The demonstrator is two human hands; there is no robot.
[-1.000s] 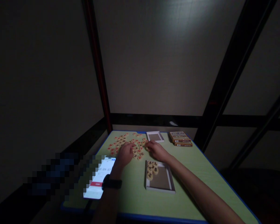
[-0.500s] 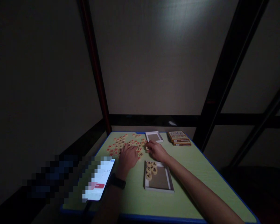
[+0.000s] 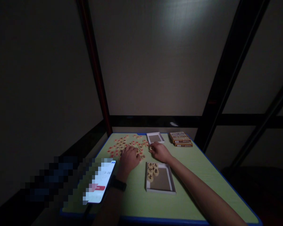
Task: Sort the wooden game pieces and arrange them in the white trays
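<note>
Many round Chinese chess pieces [image 3: 120, 141] with red or dark characters lie scattered at the back left of the green table. My left hand [image 3: 129, 160] rests over their near edge, fingers bent and a little apart, thumb away from them. What lies under those fingers is hidden. Just right of the scatter, my right hand [image 3: 161, 153] pinches a single pale Chinese chess piece [image 3: 151, 148] between thumb and fingers. Nearer to me stands a shallow box tray [image 3: 160, 191]. Several large dark-lettered pieces [image 3: 150, 171] lie in two columns at its left side.
A second shallow tray [image 3: 155, 133] is at the back, behind my right hand. Two flat printed boxes [image 3: 180, 137] are stacked at the back right. A lit phone [image 3: 100, 179] stands at the left, beside my left wrist. The table [image 3: 191, 204] has a blue edge.
My right hand has shifted slightly to the right, away from the scatter, with the piece in its fingers. My left hand has barely moved; its thumb sits slightly differently.
</note>
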